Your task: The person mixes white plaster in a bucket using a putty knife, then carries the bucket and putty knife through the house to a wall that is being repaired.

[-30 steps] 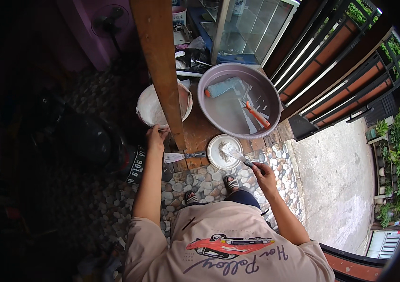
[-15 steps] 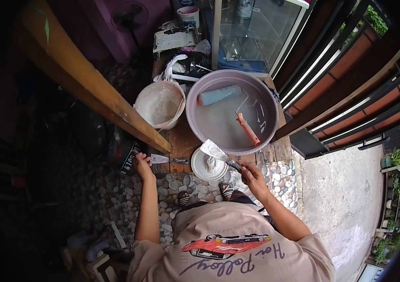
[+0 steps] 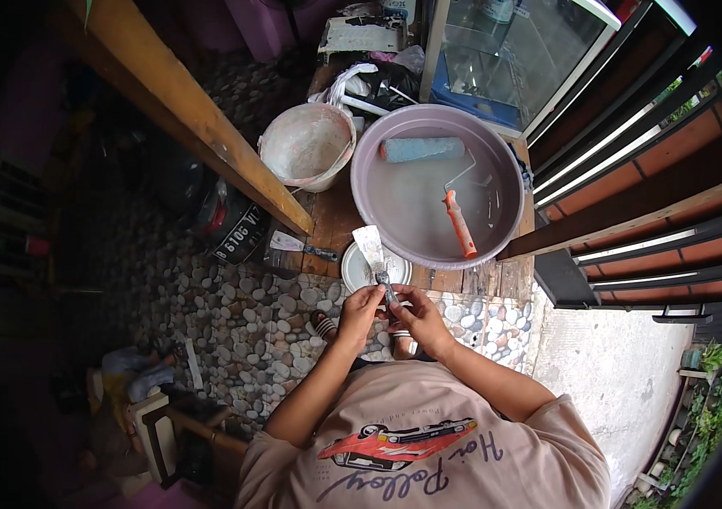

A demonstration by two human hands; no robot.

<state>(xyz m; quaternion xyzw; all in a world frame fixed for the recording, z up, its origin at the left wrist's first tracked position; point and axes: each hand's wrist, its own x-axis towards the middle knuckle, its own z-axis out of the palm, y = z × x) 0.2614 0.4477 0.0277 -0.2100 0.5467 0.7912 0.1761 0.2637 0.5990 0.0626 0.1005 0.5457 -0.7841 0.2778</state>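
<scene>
Both hands meet in front of the body over the pebble floor [image 3: 234, 322]. The left hand [image 3: 359, 307] and the right hand [image 3: 416, 312] hold a putty knife [image 3: 375, 259] between them: the fingers of each hand are curled and pressed around its dark handle, which lies at the fingertips, while the pale, smeared blade points away from the fingers toward the wooden surface [image 3: 335, 222].

Just beyond the blade tip, on that surface, rests a small round tin lid [image 3: 359, 270], whitish inside. Farther from the fingers stands a large mauve basin [image 3: 437, 197] of cloudy liquid, with a paint roller [image 3: 433, 161] lying in it, its blue sleeve at the far side and its orange grip nearer the hands. To the left of the basin, well apart from the fingers, is a white bucket [image 3: 306, 146]. A second scraper [image 3: 297, 247] lies on the surface to the left of the left hand's fingers.

Judged from the residue on the blade, the knife has been used; the fingers appear to be handling or cleaning it near the handle, and the blade is not yet clean.
</scene>
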